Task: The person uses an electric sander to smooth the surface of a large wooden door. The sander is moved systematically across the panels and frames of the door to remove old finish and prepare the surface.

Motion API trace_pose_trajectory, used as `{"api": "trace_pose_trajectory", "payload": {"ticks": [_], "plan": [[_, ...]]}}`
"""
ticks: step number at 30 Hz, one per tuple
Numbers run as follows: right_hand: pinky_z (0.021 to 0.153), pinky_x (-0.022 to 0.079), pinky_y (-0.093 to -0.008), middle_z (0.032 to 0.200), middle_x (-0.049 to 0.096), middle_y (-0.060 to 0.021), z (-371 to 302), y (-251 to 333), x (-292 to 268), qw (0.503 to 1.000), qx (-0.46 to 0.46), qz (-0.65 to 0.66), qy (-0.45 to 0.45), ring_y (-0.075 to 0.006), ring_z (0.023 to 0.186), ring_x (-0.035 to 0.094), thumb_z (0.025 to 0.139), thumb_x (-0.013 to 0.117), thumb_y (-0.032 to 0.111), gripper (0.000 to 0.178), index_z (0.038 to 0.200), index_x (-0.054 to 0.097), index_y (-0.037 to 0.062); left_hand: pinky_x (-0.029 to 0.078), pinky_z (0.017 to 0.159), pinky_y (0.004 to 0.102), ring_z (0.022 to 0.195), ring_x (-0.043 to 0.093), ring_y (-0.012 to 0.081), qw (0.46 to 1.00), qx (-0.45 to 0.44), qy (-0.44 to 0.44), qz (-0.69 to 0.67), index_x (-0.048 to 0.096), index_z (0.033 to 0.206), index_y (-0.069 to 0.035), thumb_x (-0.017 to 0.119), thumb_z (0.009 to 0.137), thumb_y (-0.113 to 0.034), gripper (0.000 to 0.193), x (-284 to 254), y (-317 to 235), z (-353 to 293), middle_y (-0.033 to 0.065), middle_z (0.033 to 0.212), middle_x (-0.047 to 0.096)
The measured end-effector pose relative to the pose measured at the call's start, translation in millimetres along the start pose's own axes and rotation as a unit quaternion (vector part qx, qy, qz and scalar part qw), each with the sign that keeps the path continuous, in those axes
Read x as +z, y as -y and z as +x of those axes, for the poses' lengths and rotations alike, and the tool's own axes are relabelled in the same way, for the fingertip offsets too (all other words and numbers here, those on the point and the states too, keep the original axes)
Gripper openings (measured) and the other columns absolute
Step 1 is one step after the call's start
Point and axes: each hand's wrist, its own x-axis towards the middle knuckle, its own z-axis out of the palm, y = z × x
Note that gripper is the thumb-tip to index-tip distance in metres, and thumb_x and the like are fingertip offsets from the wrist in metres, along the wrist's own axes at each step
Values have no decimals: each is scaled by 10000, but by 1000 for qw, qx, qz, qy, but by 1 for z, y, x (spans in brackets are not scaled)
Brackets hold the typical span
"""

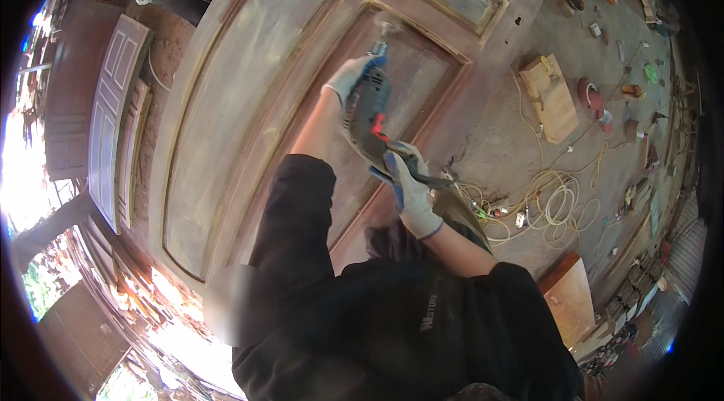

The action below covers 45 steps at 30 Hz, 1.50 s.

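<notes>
With the left hand clamped round the front of the power sander and the right hand gripping its rear handle, the tool pressing on the door panel could tilt and gouge the wood, or snag its trailing cord.

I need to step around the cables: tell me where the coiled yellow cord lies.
In the head view, the coiled yellow cord lies on the dusty floor to the person's right, just beyond the right hand on the power tool, below the small wooden box.
</notes>
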Motion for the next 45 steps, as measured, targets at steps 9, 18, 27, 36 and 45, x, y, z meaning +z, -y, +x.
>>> {"api": "trace_pose_trajectory", "payload": {"ticks": [9,18,27,36,45], "plan": [[866,533,-347,1092,565,-52,-12,-26,7,1000,-8,22,-4,-145,998,566,926,576,87,276,1193,513,58,481,563,296,565,606,151,998,37,59,9,677,860,-105,662,832,-406,303,-1,12,1,26,721,657],[915,511,-377,1137,553,-69,-16,-21,6,998,-34,-53,4,-178,1045,568,932,568,101,284,1204,494,63,490,604,306,628,619,135,994,3,66,87,693,876,-153,666,799,-451,309,21,6,9,8,748,665],[864,540,-374,1059,548,-36,33,-14,13,999,12,30,43,-152,982,574,909,601,82,253,1155,538,70,490,550,302,563,617,155,999,-9,17,-29,690,854,-123,728,761,-426,319,-29,-17,34,41,718,661],[781,522,-268,1018,572,-40,-25,-1,-27,996,-54,-66,-34,-95,908,555,903,608,80,275,1165,527,53,468,621,284,658,591,114,996,10,72,46,707,919,-84,707,787,-418,359,50,23,27,12,766,648],[811,530,-284,1027,574,-24,46,-7,6,995,-1,-78,54,-104,911,566,888,644,120,260,1127,563,57,494,540,296,552,613,163,997,3,9,-81,680,845,-90,729,780,-385,305,-30,-20,42,37,722,663]]}}
